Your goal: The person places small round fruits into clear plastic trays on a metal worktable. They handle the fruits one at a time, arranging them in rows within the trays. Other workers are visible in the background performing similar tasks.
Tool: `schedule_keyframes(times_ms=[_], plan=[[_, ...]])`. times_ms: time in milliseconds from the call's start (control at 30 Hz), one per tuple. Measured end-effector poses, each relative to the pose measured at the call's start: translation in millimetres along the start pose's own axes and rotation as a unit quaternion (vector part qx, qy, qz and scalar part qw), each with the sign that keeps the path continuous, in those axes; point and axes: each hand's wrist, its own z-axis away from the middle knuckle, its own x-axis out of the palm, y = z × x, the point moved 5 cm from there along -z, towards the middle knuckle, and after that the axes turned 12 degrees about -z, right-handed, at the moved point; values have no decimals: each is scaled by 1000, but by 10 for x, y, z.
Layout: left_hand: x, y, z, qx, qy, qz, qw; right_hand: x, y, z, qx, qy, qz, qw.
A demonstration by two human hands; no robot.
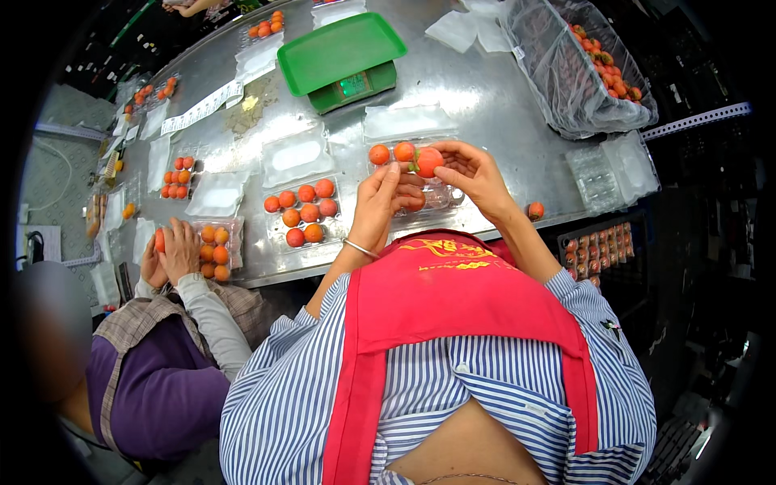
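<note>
My right hand [479,176] holds an orange-red tomato [429,162] between thumb and fingers, its green calyx turned to the left. Close against the calyx side is my left hand [385,193], thumb raised and fingers curled; whether it grips the calyx I cannot tell. Under both hands lies a clear plastic clamshell tray [445,203], partly hidden by them. Two tomatoes sit in its far row, a left one [379,154] and a middle one [404,151]. Another tomato [415,202] shows partly behind my left fingers. The tray's lid [409,123] lies folded back with a white pad.
Left of me, a filled tray [309,212] lies open. A co-worker's hands [176,251] hold a tomato beside another tray [214,253]. A green scale [342,57] stands ahead. A plastic-lined crate [576,73] holds tomatoes; one loose tomato [536,210] rests near the table edge.
</note>
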Motion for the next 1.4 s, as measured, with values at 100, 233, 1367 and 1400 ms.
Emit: schedule_keyframes(times_ms=[100, 233, 1367, 1400], plan=[[55, -16, 4, -24, -49, 2, 999, 11, -48, 105, -38, 6, 134, 990], [66, 0, 14, 12, -45, -73, 996, 98, -195, 205, -107, -8, 215, 971], [236, 177, 129, 257, -20, -252, 933, 179, -29, 358, 43, 49, -36, 997], [244, 195, 139, 263, -12, -252, 931, 187, -42, 361, 42, 54, -38, 997]])
